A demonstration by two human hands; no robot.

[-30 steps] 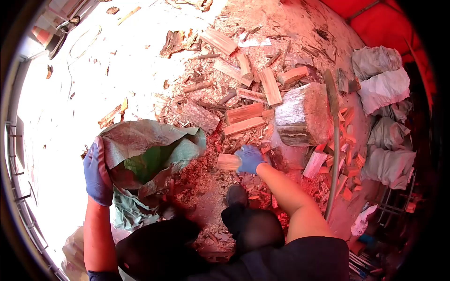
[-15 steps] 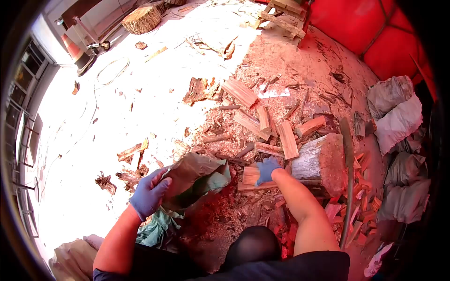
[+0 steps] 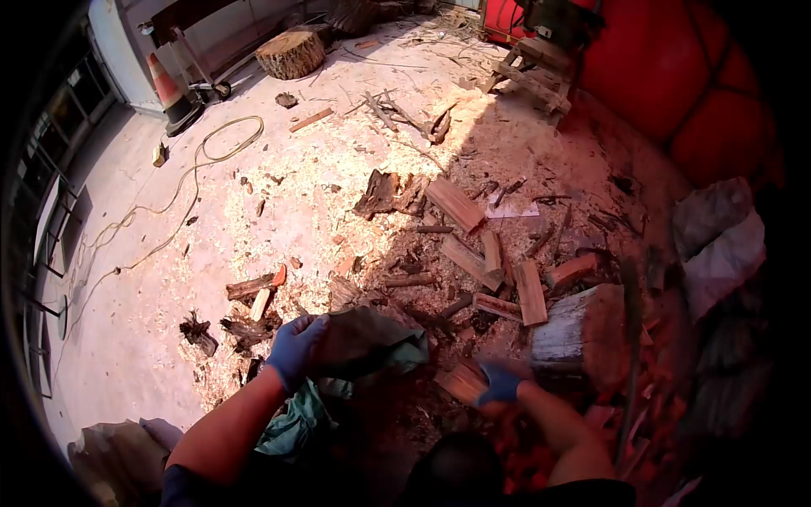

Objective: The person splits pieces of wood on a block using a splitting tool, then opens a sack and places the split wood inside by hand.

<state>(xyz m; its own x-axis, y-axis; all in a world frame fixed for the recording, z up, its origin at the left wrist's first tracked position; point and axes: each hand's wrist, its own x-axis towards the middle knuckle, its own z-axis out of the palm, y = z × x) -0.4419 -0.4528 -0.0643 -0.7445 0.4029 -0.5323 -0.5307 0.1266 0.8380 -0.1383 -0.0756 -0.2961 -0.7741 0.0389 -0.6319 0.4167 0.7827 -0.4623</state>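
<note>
My left hand (image 3: pixel 296 351), in a blue glove, pinches the rim of a green sack (image 3: pixel 359 342). The sack's mouth gapes toward the right, and its crumpled lower part (image 3: pixel 296 422) hangs near my legs. My right hand (image 3: pixel 503 382), gloved too and a little blurred, is closed on a split piece of firewood (image 3: pixel 463 383) just right of the sack's mouth. Beside that hand lies a thick log (image 3: pixel 570 338) with pale bark. Several split firewood pieces (image 3: pixel 530 291) lie just beyond my right hand.
Bark chunks (image 3: pixel 384 194) and wood chips litter the floor. A long stick (image 3: pixel 632 355) leans by the log. Filled sacks (image 3: pixel 718 253) line the right side. Farther off are a traffic cone (image 3: pixel 166 84), a cable (image 3: pixel 198 169), a round stump (image 3: pixel 290 53) and a wooden stand (image 3: pixel 532 76).
My right hand has drawn the firewood piece toward me and tilted it. The view has shifted, so the scene sits lower and farther right. My left hand keeps its hold on the sack.
</note>
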